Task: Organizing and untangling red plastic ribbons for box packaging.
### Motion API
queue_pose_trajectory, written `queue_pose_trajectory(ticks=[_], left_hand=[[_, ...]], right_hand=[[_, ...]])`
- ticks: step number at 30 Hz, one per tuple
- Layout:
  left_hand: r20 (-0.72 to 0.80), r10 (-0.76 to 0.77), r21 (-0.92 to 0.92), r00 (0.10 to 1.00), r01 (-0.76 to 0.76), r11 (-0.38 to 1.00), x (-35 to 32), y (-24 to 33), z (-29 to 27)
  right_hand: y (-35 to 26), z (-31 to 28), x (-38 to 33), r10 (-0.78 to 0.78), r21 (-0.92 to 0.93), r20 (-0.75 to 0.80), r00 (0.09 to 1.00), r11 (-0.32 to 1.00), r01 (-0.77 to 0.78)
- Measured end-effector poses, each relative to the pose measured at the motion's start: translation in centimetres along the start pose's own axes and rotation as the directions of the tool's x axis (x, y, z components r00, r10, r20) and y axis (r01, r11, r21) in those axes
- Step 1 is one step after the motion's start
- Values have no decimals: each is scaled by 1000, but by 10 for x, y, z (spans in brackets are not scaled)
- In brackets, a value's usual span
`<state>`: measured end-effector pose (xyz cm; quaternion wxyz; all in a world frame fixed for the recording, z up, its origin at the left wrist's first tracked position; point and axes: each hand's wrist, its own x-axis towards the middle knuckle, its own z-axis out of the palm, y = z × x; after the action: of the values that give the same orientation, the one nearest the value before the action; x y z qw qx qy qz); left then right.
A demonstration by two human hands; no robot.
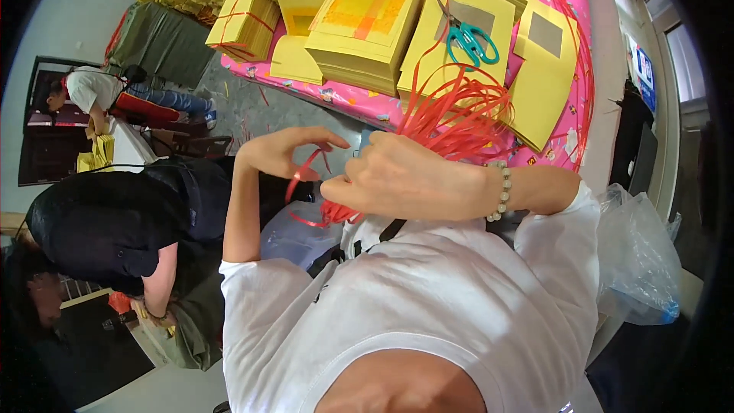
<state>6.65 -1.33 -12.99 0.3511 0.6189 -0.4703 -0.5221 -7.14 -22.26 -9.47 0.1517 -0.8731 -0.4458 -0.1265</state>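
My right hand (413, 176), with a beaded bracelet (501, 193) at its wrist, is closed round a bundle of thin red plastic straps (451, 118). The long ends fan out over the pink table edge, and the short ends (336, 213) stick out below my fist. Just to the left, my left hand (287, 151) is curved with thumb and fingers apart. One loose strap (304, 170) loops beside its thumb, and part of that loop is hidden. Beyond the straps, teal-handled scissors (472, 42) lie on a stack of yellow paper (428, 53).
The pink patterned table (359, 103) bears more yellow stacks (367, 8), some tied with red strap (245, 23). Close on the left, a person in black (115, 214) bends over; another person (99, 92) works farther back. A clear plastic bag (638, 260) hangs at the right.
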Motion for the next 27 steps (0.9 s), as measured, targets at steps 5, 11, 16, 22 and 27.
queue_pose_trajectory(ticks=[5, 11, 16, 22, 27], left_hand=[[-283, -189, 554, 940, 321, 768, -17, 18, 16], [-231, -189, -250, 954, 129, 959, 8, 34, 17], [-38, -344, -866, 938, 141, 480, 55, 28, 54], [177, -169, -774, 970, 243, 585, 80, 41, 40], [-86, -248, -645, 965, 136, 752, 76, 75, 32]], right_hand=[[13, 3, -5, 42, -30, 41, 998, 999, -40], [-2, 23, 1, -36, 24, 48, 998, 999, 35], [-24, 28, 20, -136, 29, 88, 987, 991, 134], [-36, 56, 29, -155, -49, 20, 988, 987, 156], [-34, 69, 32, -111, -52, 2, 994, 992, 111]])
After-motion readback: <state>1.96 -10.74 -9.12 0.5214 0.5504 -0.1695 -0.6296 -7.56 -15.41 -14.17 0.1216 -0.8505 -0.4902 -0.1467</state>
